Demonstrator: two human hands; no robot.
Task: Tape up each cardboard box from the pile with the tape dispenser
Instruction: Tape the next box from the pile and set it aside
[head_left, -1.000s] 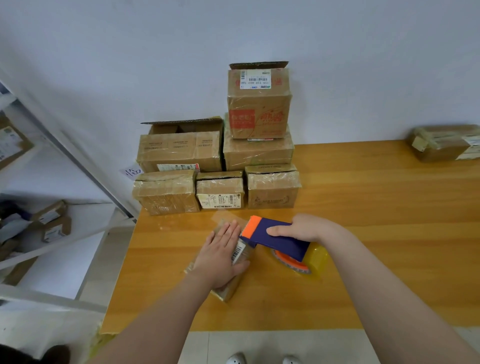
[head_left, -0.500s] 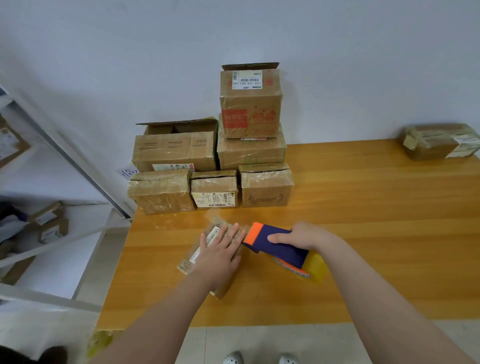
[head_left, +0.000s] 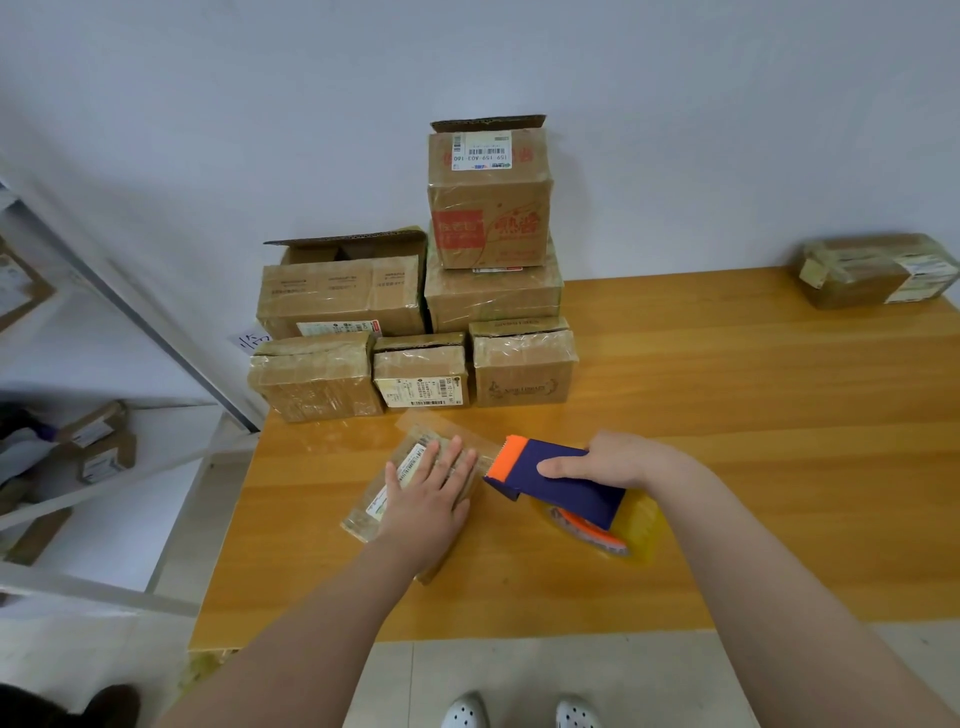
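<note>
Your left hand lies flat on the small box, fingers straight and a little spread, palm pressing down on its top. No finger curls round it. The box is low and flat, wrapped in shiny clear tape, with a white barcode label showing left of your fingers. It sits at an angle on the left part of the table, just in front of the pile.

Your right hand is clamped round the tape dispenser, with your thumb along its blue near side and your fingers over the top. The dispenser's orange front edge points left at the box and sits just beside the box's right edge. From this angle it is hard to tell if the two touch. The yellowish roll of tape hangs at the dispenser's back end, below your wrist and close to the tabletop.

The pile stands against the wall at the table's far left. Three small boxes make a front row and two larger ones sit behind. The left rear open box has its flaps up. A tall box sits on top of the right rear one, its top flap raised. A lone box sits at the far right of the table, well apart from the rest. A shelf left of the table holds a few more boxes. White shoes show below the near edge.
</note>
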